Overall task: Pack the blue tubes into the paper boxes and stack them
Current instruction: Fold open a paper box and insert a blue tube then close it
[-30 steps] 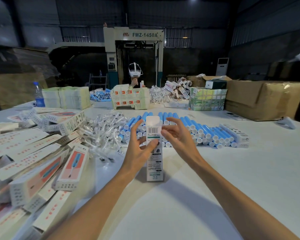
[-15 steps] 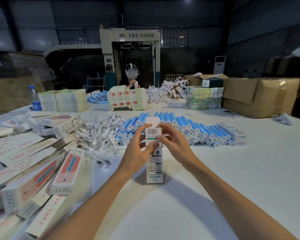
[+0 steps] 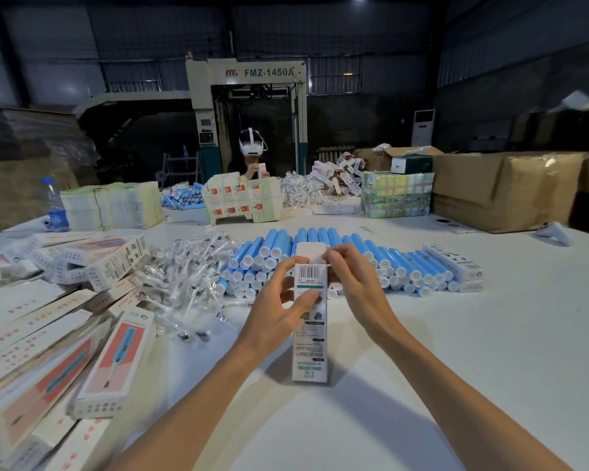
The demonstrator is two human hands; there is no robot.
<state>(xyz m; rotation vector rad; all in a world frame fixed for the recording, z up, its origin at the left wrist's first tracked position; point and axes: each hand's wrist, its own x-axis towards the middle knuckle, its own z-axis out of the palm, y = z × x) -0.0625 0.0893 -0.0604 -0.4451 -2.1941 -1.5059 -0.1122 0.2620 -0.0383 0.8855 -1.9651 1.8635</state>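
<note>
Hands (image 3: 279,321) (image 3: 357,287) now grip box (image 3: 310,351) and flap (image 3: 308,249), seemingly tighter

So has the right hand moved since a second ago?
Yes: the right hand closed leftward onto the top flap of the standing paper box.

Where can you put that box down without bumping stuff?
The table is bare right of the right hand, this side of the blue tubes, and between the forearms near the paper box. The left side is crowded with the box pile and wrapped pieces.
</note>
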